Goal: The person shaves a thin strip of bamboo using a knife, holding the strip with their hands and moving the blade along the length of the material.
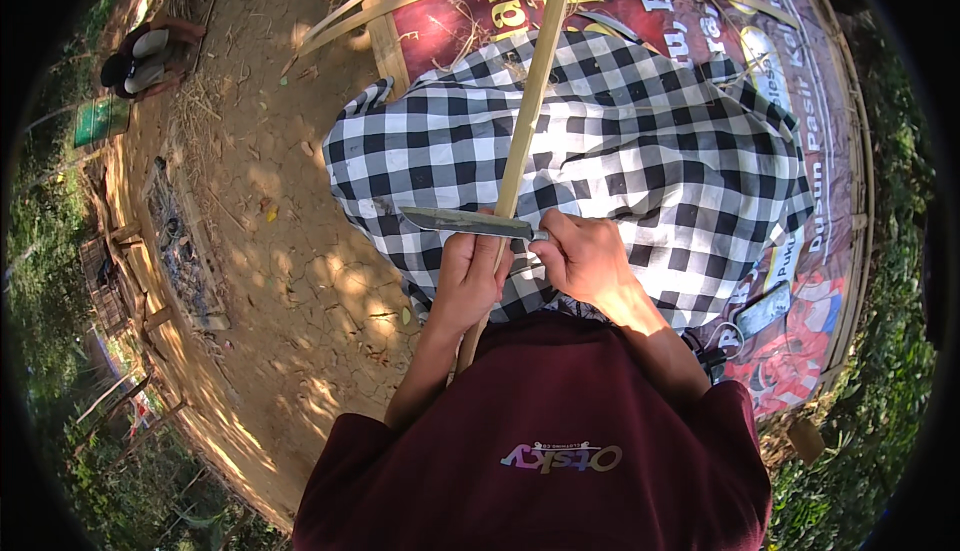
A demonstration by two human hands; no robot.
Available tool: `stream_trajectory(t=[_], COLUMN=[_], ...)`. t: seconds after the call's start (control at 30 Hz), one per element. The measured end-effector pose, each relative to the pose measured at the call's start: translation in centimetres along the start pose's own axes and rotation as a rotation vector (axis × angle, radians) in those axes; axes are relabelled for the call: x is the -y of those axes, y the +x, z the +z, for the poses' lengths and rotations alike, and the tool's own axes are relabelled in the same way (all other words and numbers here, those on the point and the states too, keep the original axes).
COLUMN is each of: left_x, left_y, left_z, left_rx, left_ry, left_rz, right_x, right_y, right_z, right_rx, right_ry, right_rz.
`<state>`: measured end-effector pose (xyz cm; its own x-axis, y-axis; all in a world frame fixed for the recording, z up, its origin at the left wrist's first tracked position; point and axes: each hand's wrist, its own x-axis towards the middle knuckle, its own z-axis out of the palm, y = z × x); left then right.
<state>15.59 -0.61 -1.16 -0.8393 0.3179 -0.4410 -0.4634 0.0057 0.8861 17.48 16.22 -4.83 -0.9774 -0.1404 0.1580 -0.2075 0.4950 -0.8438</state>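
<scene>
the right hand grips the knife across the bamboo strip; the left hand is closed around the strip, just below the knife, so a slip could cut its fingers.

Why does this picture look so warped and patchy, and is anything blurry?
Head view: the wide lens curves the scene inside a black rim; head view: harsh sun washes out patches of the checkered cloth and dapples the bare ground; head view: the knife looks fairly crisp, the greenery near the rim softer.
</scene>
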Motion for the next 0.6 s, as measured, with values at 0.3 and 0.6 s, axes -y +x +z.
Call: stream_trajectory(t=[0.3,0.6], left_x=[0.1,-1.2], left_y=[0.1,0.6], left_z=[0.4,0.3], left_rx=[-0.035,-0.013], left_ry=[-0.002,-0.055], left_rz=[-0.079,-0.117], right_x=[-2.4,-4.4], right_y=[0.7,0.5], right_z=[-0.7,-1.6], right_rx=[-0.159,-0.230], right_ry=[-0.369,-0.404], right_rz=[-0.071,-0.080])
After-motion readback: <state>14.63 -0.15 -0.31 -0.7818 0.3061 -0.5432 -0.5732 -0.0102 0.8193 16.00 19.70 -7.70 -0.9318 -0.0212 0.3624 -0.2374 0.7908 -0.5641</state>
